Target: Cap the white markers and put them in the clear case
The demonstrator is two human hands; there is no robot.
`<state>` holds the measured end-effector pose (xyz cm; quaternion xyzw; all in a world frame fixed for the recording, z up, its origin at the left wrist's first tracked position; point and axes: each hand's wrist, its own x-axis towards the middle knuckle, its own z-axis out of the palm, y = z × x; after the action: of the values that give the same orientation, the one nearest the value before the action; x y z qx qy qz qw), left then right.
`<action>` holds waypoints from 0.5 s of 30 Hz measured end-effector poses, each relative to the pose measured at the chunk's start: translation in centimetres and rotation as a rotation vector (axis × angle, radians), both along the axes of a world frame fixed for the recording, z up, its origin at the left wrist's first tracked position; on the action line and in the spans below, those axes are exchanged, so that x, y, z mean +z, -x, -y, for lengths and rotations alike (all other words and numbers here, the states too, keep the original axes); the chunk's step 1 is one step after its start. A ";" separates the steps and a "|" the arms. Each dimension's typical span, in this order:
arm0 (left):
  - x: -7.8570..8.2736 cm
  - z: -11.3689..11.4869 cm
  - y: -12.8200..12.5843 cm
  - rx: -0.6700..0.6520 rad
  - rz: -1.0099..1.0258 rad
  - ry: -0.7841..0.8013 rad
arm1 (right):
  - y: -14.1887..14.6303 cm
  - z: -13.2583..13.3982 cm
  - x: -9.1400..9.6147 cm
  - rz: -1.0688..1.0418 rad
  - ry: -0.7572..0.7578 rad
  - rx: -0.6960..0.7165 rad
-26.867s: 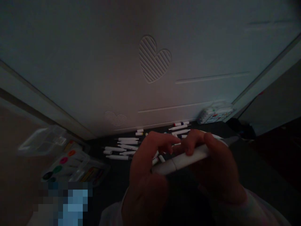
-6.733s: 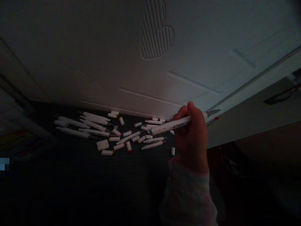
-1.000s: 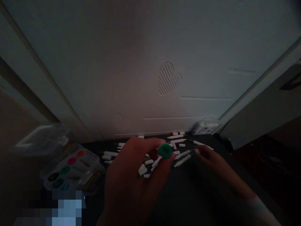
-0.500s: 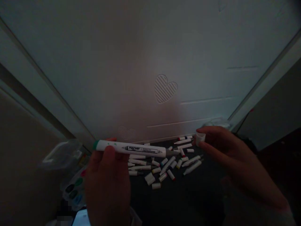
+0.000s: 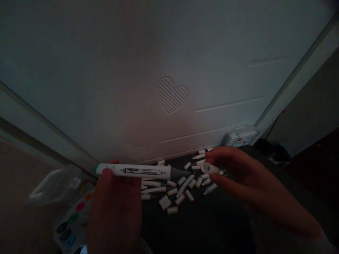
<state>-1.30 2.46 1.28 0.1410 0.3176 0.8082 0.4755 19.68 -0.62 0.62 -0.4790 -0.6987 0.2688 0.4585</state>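
Note:
My left hand (image 5: 115,208) is closed round a white marker (image 5: 137,171) with a green end cap on its left. The marker lies level, its grey uncapped tip pointing right. My right hand (image 5: 238,176) pinches a small white cap (image 5: 209,168) between thumb and fingers, a short gap to the right of that tip. Below both hands, several white markers and loose caps (image 5: 174,188) lie scattered on a dark floor.
A white panel with raised heart shapes (image 5: 172,94) stands right behind the scattered markers. A clear case holding colour-capped markers (image 5: 72,220) sits at the lower left, with a clear lid (image 5: 54,185) above it. A packet of markers (image 5: 242,137) leans by the panel's right corner.
My right hand has brought the cap leftward and down, close to the marker's grey tip. The marker in my left hand has shifted slightly left.

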 end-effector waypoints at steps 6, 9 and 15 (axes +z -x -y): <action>-0.5 -0.2 -0.1 -0.083 0.015 -0.016 | 0.3 0.0 -0.2 -0.075 0.036 0.030; -0.5 -0.3 -0.4 -0.144 0.029 -0.013 | 0.4 0.1 -0.1 -0.054 0.003 0.019; -0.4 -0.4 -0.6 -0.142 0.006 0.019 | 0.6 0.2 0.2 -0.040 -0.019 0.030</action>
<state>-0.69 2.82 0.88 0.1562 0.3130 0.7699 0.5337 19.05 -0.78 0.82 -0.4586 -0.6989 0.2786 0.4729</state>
